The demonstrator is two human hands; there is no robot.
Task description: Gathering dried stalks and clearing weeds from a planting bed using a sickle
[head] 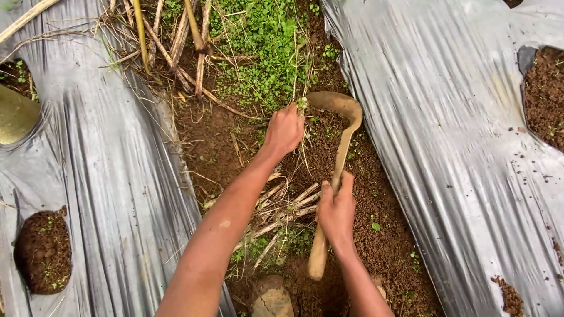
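A: State the grip of each hand.

B: The right hand (336, 212) is wrapped tight round the pale wooden handle of one sickle (338, 158). The handle butt projects toward 6 o'clock below the fist. The left hand (284, 129) is clenched on a thin tuft of weeds (302, 105), which shows green above the knuckles.

A: Locate the sickle blade.

B: The handle runs toward 12 o'clock. The blade is soil-coated, brown and curved; it hooks over toward 10 o'clock and ends just beside the left fist, at the tuft.

A: Describe the ground about the hands.

B: A furrow of crumbly red-brown soil (388, 235), with a bundle of dry stalks (282, 214) lying between the forearms. At 12 o'clock is a patch of low green seedlings (264, 47). At 6 o'clock sits one rounded stone (272, 299).

A: Give the edges.

B: Two sheets of glossy, wrinkled silver plastic mulch bound the furrow: one at 9 o'clock (117, 176), one at 3 o'clock (446, 135). Two soil-filled planting holes are counted on the left sheet; the lower is at 8 o'clock (42, 252). One shows on the right sheet at 2 o'clock (543, 94). Open room is confined to the strip between the sheet edges.
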